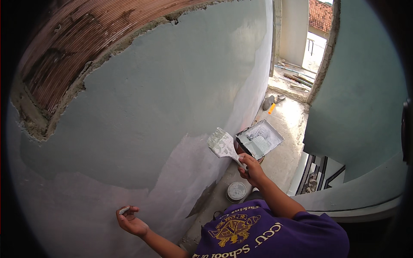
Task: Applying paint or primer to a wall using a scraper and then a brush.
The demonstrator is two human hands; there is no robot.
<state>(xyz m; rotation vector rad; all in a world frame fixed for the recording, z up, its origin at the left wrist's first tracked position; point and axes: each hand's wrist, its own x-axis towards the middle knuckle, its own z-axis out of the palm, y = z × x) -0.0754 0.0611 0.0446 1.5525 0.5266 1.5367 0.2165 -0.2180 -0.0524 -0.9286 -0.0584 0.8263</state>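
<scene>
Big wall (172, 99) left of the tray (272, 138), partly grey-green, ragged along the top edge. Some moving room on the concrete floor (276, 165) right of the tray. Wide brush (221, 145)'s just left of it, clamped in the right hand (253, 168); left hand (132, 222)'s way farther left, fingers curled, can't tell if it's gripping anything.

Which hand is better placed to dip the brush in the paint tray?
Probably the right: the right hand grips the wide brush by its handle, close to the paint tray. The left hand is well away from both.
</scene>
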